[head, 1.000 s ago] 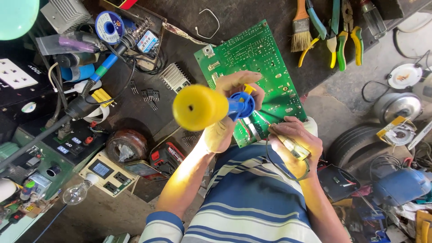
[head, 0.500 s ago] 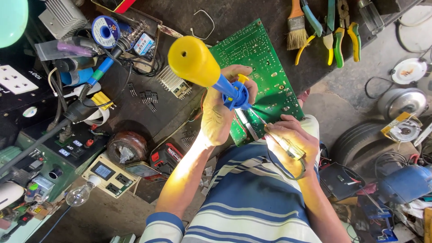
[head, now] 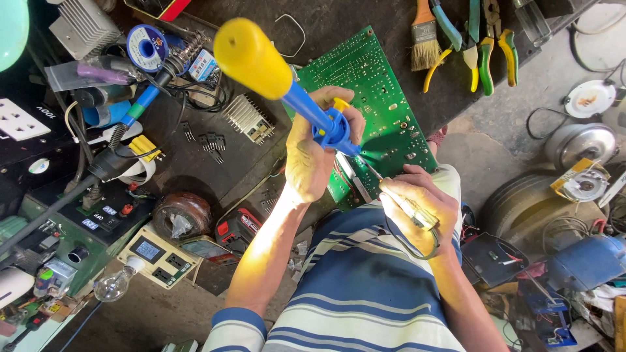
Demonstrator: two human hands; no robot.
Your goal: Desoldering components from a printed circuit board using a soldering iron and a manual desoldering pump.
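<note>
Left hand [head: 313,153] is closed around the blue barrel of a yellow-capped plastic desoldering pump [head: 287,81], tip held at a green circuit board [head: 365,85] on the dark bench; right hand [head: 417,208] is clenched on a thin-tipped soldering iron [head: 391,195]. The pump is judged light and rigid, best gripped mid-barrel.

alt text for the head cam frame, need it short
Seen from above, a person's left hand holds a blue desoldering pump with a yellow plunger against a green circuit board, while the right hand holds a soldering iron to it. Pliers, a brush and meters crowd the dark workbench.
</note>
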